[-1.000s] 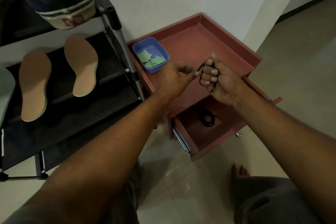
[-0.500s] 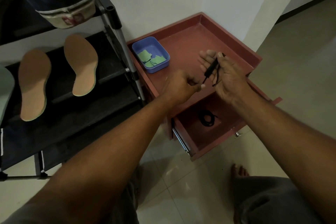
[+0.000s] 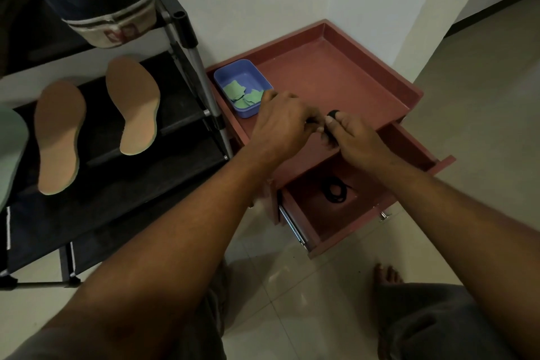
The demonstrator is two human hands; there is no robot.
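- Winding of the cord (image 3: 332,113) looks about midway, by my reading: one black bundle is being gathered in the hands, while a finished-looking black coil (image 3: 336,190) lies on the bottom of the pulled-out drawer (image 3: 350,232), nearer than the hands and a little to the right
- What seems left: finish wrapping or tying the held cord, then set it down, most likely in that drawer beside the coil; neither step is done yet
- The held cord is up in the air above the near edge of the red surface (image 3: 336,76), between the two hands, touching neither the surface nor the drawer; only a small black loop above the right thumb and a dark bit below it show, the remainder is hidden in the fist
- Right hand (image 3: 355,139) comes in from the near right, knuckles up, its grip curled tight round the cord with the thumb pressed on top
- Left hand (image 3: 280,123) reaches in from the near left, its back to the camera, fingertips meeting the right hand at the cord; its grip appears to pinch the cord's end, though the fingertips are partly hidden
- Blue tray (image 3: 248,114) with green scraps (image 3: 242,96) stands at the far left of the surface, just beyond the left hand and untouched
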